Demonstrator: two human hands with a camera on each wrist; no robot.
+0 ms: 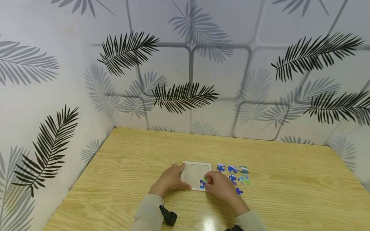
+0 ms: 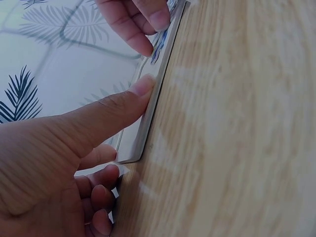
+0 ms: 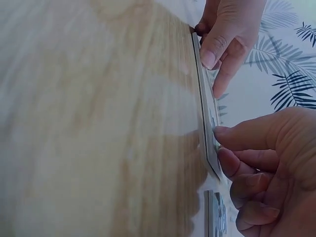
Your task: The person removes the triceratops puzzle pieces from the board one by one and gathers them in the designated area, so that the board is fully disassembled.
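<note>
A square white puzzle tray [image 1: 198,162] lies on the table, its inside mostly bare. My left hand [image 1: 170,179] grips it at the left, with the thumb [image 2: 143,86] pressed on the front rim and a finger reaching the far left corner. A blue puzzle piece [image 1: 201,184] shows in the tray's front right corner, with a green bit beside it. At that corner, the thumb and index finger of my right hand [image 1: 222,185] pinch this piece, partly hiding it. In the right wrist view, the right fingertips are right at the tray's rim.
Several loose blue, purple and green puzzle pieces [image 1: 232,169] lie in rough rows to the right of the tray, some partly behind the right hand. The wooden table [image 1: 138,150] meets a leaf-patterned wall [image 1: 173,118] at its back and left.
</note>
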